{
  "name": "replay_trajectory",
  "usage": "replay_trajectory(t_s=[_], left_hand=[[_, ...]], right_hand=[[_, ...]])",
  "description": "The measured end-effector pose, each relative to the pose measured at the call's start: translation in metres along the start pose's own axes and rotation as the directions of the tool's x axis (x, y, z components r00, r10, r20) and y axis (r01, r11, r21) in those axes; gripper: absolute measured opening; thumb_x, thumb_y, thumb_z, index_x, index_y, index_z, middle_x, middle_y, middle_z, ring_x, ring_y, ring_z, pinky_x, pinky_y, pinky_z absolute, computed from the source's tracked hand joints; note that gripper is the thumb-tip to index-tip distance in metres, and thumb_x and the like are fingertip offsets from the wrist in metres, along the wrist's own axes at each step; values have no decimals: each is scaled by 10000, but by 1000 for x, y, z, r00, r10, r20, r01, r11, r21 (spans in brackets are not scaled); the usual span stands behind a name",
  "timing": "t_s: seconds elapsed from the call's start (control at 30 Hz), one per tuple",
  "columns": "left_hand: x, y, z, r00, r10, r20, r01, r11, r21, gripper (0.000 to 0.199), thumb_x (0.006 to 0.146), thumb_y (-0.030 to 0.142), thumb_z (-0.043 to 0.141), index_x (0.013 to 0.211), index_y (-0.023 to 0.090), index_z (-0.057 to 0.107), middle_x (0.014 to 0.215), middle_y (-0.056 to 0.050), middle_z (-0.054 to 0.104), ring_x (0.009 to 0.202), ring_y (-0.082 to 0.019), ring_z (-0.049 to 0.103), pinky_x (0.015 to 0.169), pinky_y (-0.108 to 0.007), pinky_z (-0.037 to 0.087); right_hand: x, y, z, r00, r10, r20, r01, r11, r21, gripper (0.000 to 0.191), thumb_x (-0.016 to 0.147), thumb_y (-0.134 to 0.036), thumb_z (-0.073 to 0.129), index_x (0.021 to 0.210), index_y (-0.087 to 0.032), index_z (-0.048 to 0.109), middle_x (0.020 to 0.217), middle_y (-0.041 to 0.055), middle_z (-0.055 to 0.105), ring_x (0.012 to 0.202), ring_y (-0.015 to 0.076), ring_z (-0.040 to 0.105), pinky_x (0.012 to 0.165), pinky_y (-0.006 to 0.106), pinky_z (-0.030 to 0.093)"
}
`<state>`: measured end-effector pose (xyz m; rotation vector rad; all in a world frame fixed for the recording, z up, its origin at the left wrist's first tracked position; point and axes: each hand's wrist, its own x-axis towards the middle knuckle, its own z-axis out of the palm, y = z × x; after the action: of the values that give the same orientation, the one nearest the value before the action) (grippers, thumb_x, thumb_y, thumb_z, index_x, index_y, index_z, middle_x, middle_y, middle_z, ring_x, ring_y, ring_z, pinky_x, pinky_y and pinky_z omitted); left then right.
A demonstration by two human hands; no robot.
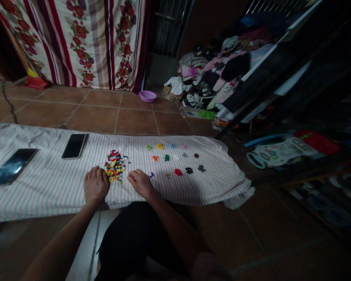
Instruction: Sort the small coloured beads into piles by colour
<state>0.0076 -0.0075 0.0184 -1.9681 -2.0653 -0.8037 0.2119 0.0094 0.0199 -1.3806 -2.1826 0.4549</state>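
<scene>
A mixed pile of small colored pieces lies on the striped cloth in front of me. My left hand rests palm down against the pile's left side, its fingers curled under; whatever they hold, if anything, is hidden. To the right of the pile, my right hand is closed in a pinch just above the cloth, and what is between the fingertips is too small to make out. Beyond it are little single-color groups, among them red pieces, black pieces, yellow pieces, orange pieces and purple pieces.
Two dark-screened phones, a nearer phone and a farther phone, lie on the left of the striped cloth. On the tiled floor behind stands a purple basin. Heaped clothes fill the back right, near a floral curtain.
</scene>
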Motion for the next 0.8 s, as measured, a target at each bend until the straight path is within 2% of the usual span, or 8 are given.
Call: replay_trajectory(t_s=[0.2, 0.4, 0.57, 0.8], left_hand=[[0, 2, -2, 1000, 7, 0, -7, 999, 32, 291, 923, 275, 332, 964, 138, 586, 1150, -188, 619, 1098, -305, 541, 930, -461, 399], [0, 1, -1, 1000, 1, -19, -1, 1000, 1, 263, 907, 271, 352, 958, 157, 584, 1132, -173, 617, 1082, -297, 537, 932, -470, 383], [-1, 0, -1, 1000, 7, -4, -7, 1000, 17, 266, 914, 271, 346, 960, 154, 581, 1138, -170, 617, 1084, -296, 542, 935, -466, 392], [-1, 0, -2, 999, 23, 22, -25, 998, 66, 289, 929, 277, 323, 969, 136, 573, 1161, -194, 611, 1088, -303, 541, 928, -451, 397]], right_hand=[[-2, 13, -15, 1000, -6, -25, 8, 998, 65, 109, 905, -215, 565, 923, -233, 671, 879, 16, 651, 840, 149, 614, 767, 245, 463], [-2, 30, -31, 982, 119, -147, -102, 988, 120, 182, 848, -130, 550, 905, -238, 685, 890, 15, 650, 809, 144, 613, 743, 249, 481], [-3, 57, -44, 942, 192, -277, -154, 976, 154, 195, 830, -133, 518, 892, -217, 683, 897, 39, 650, 778, 156, 619, 735, 275, 504], [-6, 104, -68, 858, 261, -442, -247, 965, 92, 229, 774, -116, 483, 875, -193, 675, 894, 68, 649, 831, 186, 626, 811, 312, 513]])
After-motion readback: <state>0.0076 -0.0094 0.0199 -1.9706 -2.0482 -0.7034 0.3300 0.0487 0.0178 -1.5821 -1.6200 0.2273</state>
